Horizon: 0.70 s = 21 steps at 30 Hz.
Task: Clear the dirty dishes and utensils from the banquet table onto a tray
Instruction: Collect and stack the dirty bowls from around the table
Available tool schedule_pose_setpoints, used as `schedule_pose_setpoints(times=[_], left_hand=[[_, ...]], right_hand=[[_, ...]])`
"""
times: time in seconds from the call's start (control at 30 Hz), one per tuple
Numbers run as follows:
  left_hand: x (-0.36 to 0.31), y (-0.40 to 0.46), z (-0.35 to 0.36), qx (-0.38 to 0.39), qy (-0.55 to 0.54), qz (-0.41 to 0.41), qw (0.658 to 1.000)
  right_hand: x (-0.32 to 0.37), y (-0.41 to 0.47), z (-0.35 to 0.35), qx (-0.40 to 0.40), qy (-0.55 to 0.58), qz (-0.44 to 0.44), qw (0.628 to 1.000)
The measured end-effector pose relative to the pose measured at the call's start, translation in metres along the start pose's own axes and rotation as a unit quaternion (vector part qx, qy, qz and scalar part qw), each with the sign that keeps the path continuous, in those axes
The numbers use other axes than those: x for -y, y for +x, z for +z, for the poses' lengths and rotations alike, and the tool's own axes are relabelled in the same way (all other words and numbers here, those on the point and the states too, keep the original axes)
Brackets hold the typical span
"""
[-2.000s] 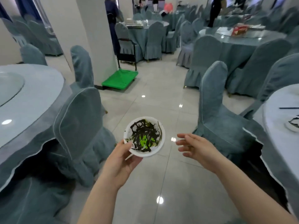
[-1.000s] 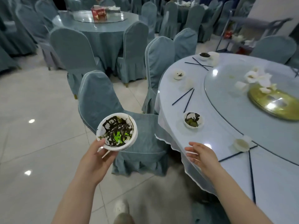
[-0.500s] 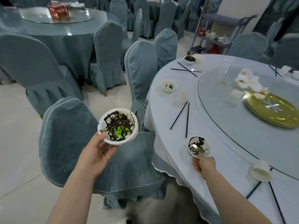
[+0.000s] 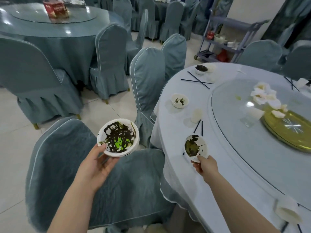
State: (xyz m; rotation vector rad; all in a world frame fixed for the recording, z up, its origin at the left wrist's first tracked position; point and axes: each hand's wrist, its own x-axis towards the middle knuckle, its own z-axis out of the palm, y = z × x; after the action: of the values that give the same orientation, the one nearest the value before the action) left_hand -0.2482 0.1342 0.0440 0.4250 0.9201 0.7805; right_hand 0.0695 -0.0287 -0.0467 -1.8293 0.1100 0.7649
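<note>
My left hand holds a stack of white bowls, the top one smeared black and green, above a covered chair. My right hand pinches the near rim of a second dirty white bowl and tilts it up at the edge of the round banquet table. Farther along the table lie another soiled bowl, a dark-filled bowl, a small cup on its side and pairs of black chopsticks. A tipped cup lies near my right forearm.
A glass turntable carries a gold plate and crumpled napkins. Covered chairs ring the table. A service cart stands at the back. Another round table with a red box is far left.
I turned from the aisle to the banquet table. My right hand reached out, took the rim of the near bowl and tilted it up. The left hand kept its bowls.
</note>
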Motion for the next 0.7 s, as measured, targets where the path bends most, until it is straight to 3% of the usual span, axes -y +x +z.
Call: schedule_pose_setpoints(times=[0.27,0.7], left_hand=[[-0.019,0.054,0.033,-0.021,0.017,0.016,1.000],[-0.007,0.146,0.099,-0.010,0.148,-0.009,0.989]], right_hand=[[0.058,0.044,0.064,0.087,0.005,0.005,0.996],[0.164,0.045,0.161,0.290,-0.043,-0.102,0.951]])
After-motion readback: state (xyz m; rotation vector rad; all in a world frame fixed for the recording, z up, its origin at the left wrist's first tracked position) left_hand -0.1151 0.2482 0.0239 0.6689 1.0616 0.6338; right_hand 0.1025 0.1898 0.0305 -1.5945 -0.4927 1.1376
